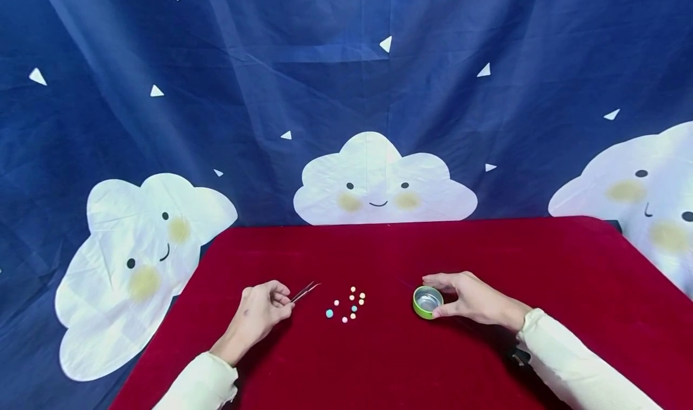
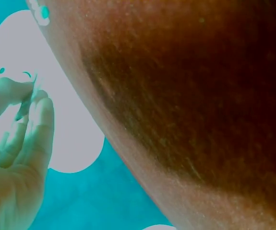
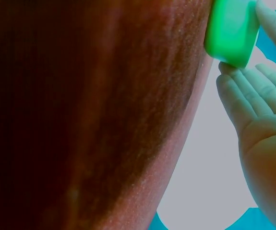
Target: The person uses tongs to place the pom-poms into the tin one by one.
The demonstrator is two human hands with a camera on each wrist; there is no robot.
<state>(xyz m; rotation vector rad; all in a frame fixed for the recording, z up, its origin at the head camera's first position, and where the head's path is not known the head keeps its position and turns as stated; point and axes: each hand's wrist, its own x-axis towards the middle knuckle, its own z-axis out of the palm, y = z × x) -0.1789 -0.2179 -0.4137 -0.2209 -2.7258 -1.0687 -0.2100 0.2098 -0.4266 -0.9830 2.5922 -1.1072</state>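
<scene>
My left hand (image 1: 260,309) pinches a pair of metal tweezers (image 1: 304,291) between thumb and fingers, tips pointing away to the right. In the left wrist view the tweezers (image 2: 26,103) show as a dark sliver between thumb and fingers. Across the table, my right hand (image 1: 472,299) holds a small round green tin (image 1: 428,302) by its side, thumb at the near rim and fingers at the far side. The tin stands upright with its silvery inside showing. Between the hands lie several small round beads, among them a blue bead (image 1: 329,314) and a pink bead (image 1: 344,320).
A red cloth (image 1: 346,368) covers the table. Behind its far edge hangs a blue curtain (image 1: 335,97) with white clouds and triangles. A dark object (image 1: 520,356) shows under the right wrist.
</scene>
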